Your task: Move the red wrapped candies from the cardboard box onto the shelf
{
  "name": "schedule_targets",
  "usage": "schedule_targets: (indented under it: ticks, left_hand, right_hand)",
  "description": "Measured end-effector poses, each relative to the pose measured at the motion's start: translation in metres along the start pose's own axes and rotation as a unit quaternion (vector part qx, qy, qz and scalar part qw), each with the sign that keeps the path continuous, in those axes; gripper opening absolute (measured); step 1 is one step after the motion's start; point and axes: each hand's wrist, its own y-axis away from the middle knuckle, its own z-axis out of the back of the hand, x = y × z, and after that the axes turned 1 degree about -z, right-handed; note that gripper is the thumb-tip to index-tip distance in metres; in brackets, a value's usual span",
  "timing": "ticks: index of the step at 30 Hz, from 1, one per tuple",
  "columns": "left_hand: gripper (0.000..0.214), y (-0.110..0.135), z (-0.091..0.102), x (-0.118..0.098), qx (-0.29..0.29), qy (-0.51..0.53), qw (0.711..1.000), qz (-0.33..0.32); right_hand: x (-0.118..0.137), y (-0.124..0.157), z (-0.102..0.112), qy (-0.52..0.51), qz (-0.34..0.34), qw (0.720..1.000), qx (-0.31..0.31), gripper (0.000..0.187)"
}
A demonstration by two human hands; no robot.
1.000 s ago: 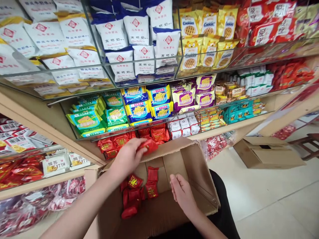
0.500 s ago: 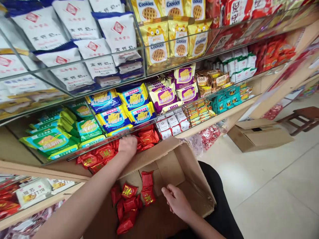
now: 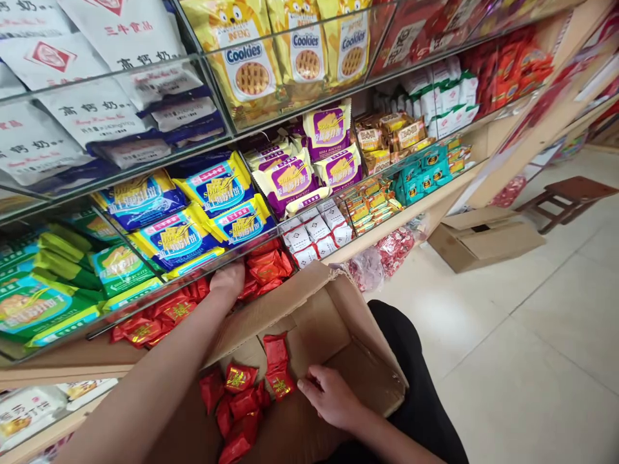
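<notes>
My left hand [image 3: 228, 278] reaches into the low shelf bin, among red foil-wrapped packets [image 3: 180, 308]. Its fingers are hidden down among the packets, so I cannot see whether it grips one. An open cardboard box [image 3: 333, 309] rests tilted against my leg, just below that bin. Inside it, several of the same red packets [image 3: 245, 401] lie in a loose pile on the left. My right hand [image 3: 333, 396] hovers over the box with its fingers curled and no packet showing in them. Its fingertips are close to a red packet [image 3: 279, 383] with gold print.
Glass dividers [image 3: 227, 138] front the shelves of biscuits above the bin. White packets [image 3: 316, 232] fill the bin to its right. On the tiled floor stand a closed carton [image 3: 483, 238] and a brown wooden stool [image 3: 570, 193]. Plastic bags [image 3: 372, 264] lie under the shelf.
The view has shifted closer to the shelf, so the shelf and box sit further left. My left hand stays in the red packets' bin. My right hand has come nearer the packets in the box.
</notes>
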Motion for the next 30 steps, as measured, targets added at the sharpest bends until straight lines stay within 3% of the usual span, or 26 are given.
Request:
schedule_targets:
  ticks: [9, 16, 19, 22, 24, 25, 27, 30]
  left_hand:
    - [0.039, -0.010, -0.010, 0.006, -0.048, -0.014, 0.998, -0.042]
    - [0.039, -0.012, -0.009, 0.003, -0.044, 0.023, 0.998, -0.040]
    - [0.039, -0.001, -0.002, 0.006, -0.026, 0.051, 0.998, -0.040]
    - [0.035, 0.041, 0.007, 0.015, -0.024, 0.082, 0.995, -0.057]
    - [0.030, 0.087, 0.009, 0.022, -0.052, 0.118, 0.988, -0.087]
    - [0.031, 0.114, 0.007, 0.025, -0.098, 0.180, 0.972, -0.119]
    - [0.029, 0.164, -0.007, 0.028, -0.100, 0.276, 0.941, -0.168]
    - [0.027, 0.214, -0.056, 0.023, 0.007, 0.363, 0.903, -0.230]
  right_hand:
    - [-0.001, -0.001, 0.003, 0.036, -0.003, 0.998, 0.041, 0.023]
    - [-0.001, 0.001, -0.001, 0.066, -0.013, 0.995, 0.072, 0.023]
    - [-0.002, 0.002, -0.002, 0.069, -0.009, 0.995, 0.069, 0.022]
    - [-0.005, 0.002, -0.004, 0.061, -0.013, 0.996, 0.059, 0.020]
    - [-0.006, 0.002, -0.005, 0.051, -0.020, 0.997, 0.052, 0.019]
    - [-0.007, 0.002, -0.006, 0.047, -0.023, 0.997, 0.052, 0.018]
    - [-0.008, 0.002, -0.009, 0.038, -0.031, 0.997, 0.052, 0.016]
    - [-0.009, 0.003, -0.015, 0.015, -0.056, 0.997, 0.055, 0.014]
